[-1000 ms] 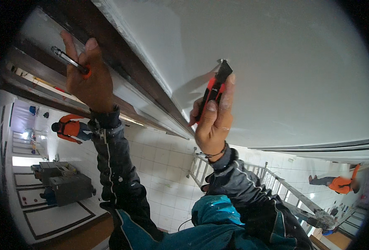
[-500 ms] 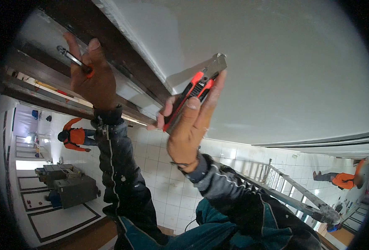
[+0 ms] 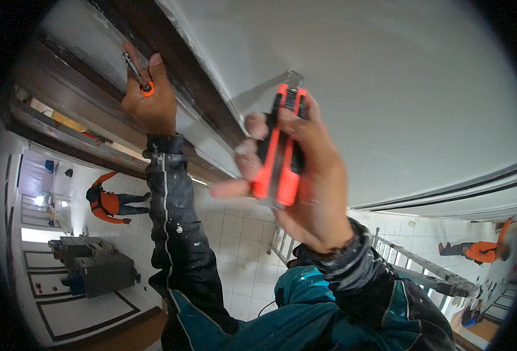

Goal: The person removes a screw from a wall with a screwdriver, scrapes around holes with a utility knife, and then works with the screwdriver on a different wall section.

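Note:
High at the left, my left hand (image 3: 154, 111) reaches up to a dark wooden beam (image 3: 170, 50), its thumb and a fingertip close to the beam's edge. Out of that hand sticks a screwdriver-like tool (image 3: 134, 68) with a thin metal shaft and an orange collar; the palm hides the rest. My right hand (image 3: 324, 175) is closed around a red and black utility knife (image 3: 276, 169), blurred by motion. Its metal tip (image 3: 294, 78) points up toward the white ceiling surface (image 3: 375, 93); whether they touch I cannot tell.
Below right stands a metal stepladder (image 3: 428, 272). One person in orange (image 3: 109, 202) is on the tiled floor at left, another (image 3: 483, 251) at far right. Grey cabinets (image 3: 103, 272) stand at lower left. More beams (image 3: 77, 79) run beside my left hand.
My right hand has come lower and to the right, and the knife has turned from a slant to nearly upright. My left hand has shifted a little right, the tool still in it.

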A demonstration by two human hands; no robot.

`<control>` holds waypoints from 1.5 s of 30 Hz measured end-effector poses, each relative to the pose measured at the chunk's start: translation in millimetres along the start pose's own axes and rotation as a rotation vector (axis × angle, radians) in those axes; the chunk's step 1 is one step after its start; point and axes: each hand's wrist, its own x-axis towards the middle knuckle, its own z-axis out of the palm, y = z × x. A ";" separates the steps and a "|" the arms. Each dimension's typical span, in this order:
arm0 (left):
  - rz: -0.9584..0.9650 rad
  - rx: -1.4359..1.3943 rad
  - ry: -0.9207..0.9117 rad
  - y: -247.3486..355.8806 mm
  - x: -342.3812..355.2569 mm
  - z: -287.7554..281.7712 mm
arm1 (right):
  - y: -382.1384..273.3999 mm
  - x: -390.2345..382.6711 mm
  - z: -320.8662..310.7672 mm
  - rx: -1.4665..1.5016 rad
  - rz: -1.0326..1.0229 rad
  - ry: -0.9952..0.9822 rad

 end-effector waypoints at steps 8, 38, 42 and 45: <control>0.001 -0.017 0.023 -1.8 -1.4 13.6 | 63.4 48.7 -19.3 -0.845 -0.520 0.122; 0.084 -0.008 0.058 -27.4 2.2 -1.7 | -20.2 23.5 -71.9 -2.512 -0.434 0.094; 0.004 -0.023 0.039 -11.1 3.2 -4.5 | -49.9 18.6 -66.5 -2.798 -0.436 -0.037; -0.091 -0.059 0.016 0.7 1.2 -7.3 | -68.3 16.2 -59.2 -2.968 -0.469 -0.136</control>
